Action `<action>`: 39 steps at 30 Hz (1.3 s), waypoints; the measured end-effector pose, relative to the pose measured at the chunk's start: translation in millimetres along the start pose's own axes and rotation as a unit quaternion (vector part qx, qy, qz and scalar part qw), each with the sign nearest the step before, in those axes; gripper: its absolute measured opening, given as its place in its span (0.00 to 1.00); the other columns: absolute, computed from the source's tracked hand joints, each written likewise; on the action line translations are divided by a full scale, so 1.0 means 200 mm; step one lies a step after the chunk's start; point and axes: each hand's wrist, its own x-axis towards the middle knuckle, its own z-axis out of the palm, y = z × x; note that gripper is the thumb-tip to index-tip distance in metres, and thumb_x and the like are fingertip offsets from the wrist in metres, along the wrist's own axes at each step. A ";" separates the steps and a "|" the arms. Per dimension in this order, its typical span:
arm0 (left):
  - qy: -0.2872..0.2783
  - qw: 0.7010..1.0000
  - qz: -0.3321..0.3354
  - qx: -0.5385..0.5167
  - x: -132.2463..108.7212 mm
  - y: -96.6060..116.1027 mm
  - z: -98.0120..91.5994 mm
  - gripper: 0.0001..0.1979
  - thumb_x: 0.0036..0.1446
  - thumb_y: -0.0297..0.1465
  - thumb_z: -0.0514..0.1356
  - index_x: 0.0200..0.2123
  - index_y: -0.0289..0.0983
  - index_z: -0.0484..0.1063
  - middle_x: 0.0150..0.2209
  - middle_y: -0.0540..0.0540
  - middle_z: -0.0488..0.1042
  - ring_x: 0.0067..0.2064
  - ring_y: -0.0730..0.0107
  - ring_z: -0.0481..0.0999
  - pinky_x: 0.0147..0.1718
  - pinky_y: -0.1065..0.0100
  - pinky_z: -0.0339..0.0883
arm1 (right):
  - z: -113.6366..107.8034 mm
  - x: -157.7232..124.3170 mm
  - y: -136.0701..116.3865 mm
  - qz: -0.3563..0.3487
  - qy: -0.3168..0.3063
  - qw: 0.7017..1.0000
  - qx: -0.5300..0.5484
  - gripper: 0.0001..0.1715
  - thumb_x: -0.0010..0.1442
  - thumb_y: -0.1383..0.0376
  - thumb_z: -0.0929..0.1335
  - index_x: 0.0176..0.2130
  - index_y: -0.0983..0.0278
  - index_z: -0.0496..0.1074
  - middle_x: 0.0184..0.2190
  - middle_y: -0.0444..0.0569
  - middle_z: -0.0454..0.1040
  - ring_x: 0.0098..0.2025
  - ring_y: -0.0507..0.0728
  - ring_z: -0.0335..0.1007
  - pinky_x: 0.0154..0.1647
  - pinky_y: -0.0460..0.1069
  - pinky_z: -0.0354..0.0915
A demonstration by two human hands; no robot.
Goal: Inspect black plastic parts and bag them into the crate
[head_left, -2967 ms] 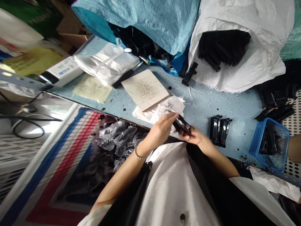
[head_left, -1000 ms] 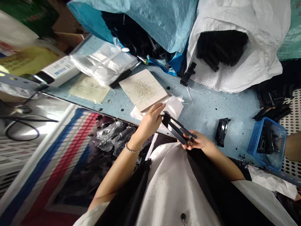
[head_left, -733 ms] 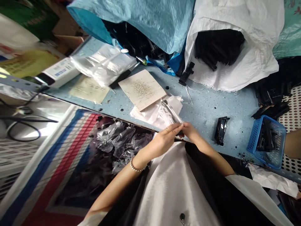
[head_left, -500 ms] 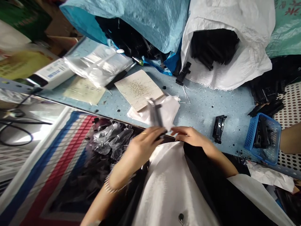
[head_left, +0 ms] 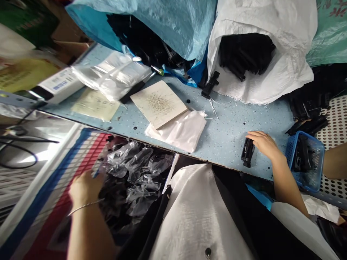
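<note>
At the bench's front right, my right hand (head_left: pixel 264 144) has its fingers over the upper end of a black plastic part (head_left: pixel 247 153), which still rests on the blue speckled bench top. My left hand (head_left: pixel 85 187) is low on the left, over the edge of a striped woven bag (head_left: pixel 58 202). Its fingers are blurred and mostly turned away, so whether they hold anything does not show. Beside it in the bag lie black parts and clear plastic sleeves (head_left: pixel 141 180). A white plastic sheet (head_left: pixel 187 133) lies on the bench, partly under a pale square board (head_left: pixel 159 103).
A blue sack (head_left: pixel 168 25) and a white sack (head_left: pixel 287 79), both holding black parts, stand along the back. At right, a blue basket (head_left: pixel 320 162) holds more parts, with another person's arm (head_left: pixel 336 162) beside it. Clear bags (head_left: pixel 108 74) lie at left.
My hands have parted from in front of my lap. The left moved down-left to the striped bag, and the grey-black part it held is out of sight. The right moved right onto the black part.
</note>
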 end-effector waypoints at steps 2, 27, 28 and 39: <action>0.085 0.996 -0.032 -0.004 0.05 0.23 0.10 0.17 0.61 0.44 0.55 0.25 0.42 0.68 0.19 0.49 0.62 0.37 0.55 0.76 0.36 0.58 0.68 | -0.02 0.03 -0.06 -0.007 -0.006 0.998 0.057 0.24 0.66 0.69 0.62 0.57 0.58 0.77 0.60 0.51 0.76 0.57 0.66 0.75 0.55 0.61 0.72; -0.048 0.955 0.190 -0.223 0.33 1.09 0.34 0.14 0.59 0.22 0.53 0.37 0.36 0.78 0.44 0.40 0.82 0.46 0.60 0.79 0.47 0.56 0.75 | 0.22 0.63 -1.03 0.085 -0.022 0.509 0.856 0.21 0.50 0.51 0.79 0.35 0.60 0.74 0.42 0.50 0.83 0.51 0.60 0.79 0.57 0.56 0.73; -0.034 0.956 0.228 -0.179 0.33 1.09 0.31 0.16 0.61 0.21 0.51 0.39 0.36 0.79 0.47 0.38 0.81 0.48 0.57 0.79 0.50 0.53 0.75 | 0.22 0.60 -1.01 0.081 -0.015 0.512 0.855 0.22 0.49 0.50 0.80 0.35 0.59 0.74 0.41 0.49 0.83 0.50 0.60 0.80 0.55 0.55 0.74; -0.069 0.941 0.281 -0.178 0.28 1.06 0.24 0.33 0.59 0.17 0.49 0.66 0.38 0.67 0.65 0.39 0.69 0.67 0.57 0.69 0.65 0.55 0.69 | 0.33 0.24 -0.88 -0.034 -0.344 0.449 0.824 0.25 0.60 0.45 0.73 0.34 0.65 0.73 0.14 0.36 0.58 0.17 0.50 0.54 0.21 0.47 0.56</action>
